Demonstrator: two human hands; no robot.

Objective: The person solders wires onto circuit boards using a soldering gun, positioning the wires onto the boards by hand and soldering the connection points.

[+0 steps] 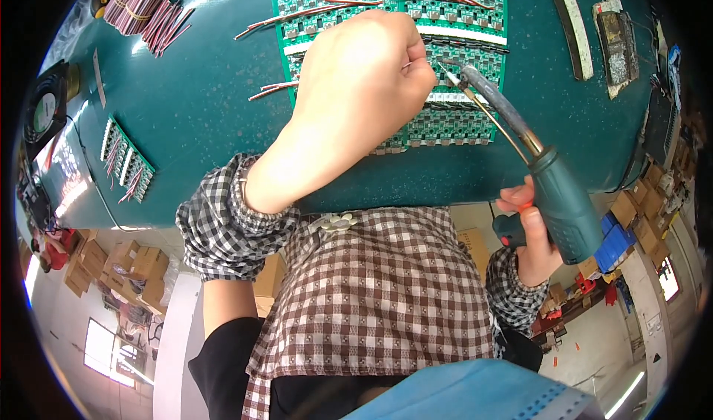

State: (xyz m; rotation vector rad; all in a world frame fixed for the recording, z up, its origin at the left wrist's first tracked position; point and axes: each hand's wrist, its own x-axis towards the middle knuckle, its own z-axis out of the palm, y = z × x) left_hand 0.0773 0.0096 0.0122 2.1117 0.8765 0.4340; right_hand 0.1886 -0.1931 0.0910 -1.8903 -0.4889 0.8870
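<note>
My left hand is closed in a pinch above a panel of green circuit boards. A sliver of thin wire shows at its fingertips; most of it is hidden by the fingers. My right hand grips a dark green soldering gun by its handle, a finger at the red trigger. The gun's tip and thin solder feed tube point down at the boards, just right of my left fingertips. Several red wires lie across the panel's upper part, and some stick out past its left edge.
A banded bundle of red and white wires lies at the far left of the green table. A smaller wired board panel and a fan are at left. A pale strip and a worn block lie at right.
</note>
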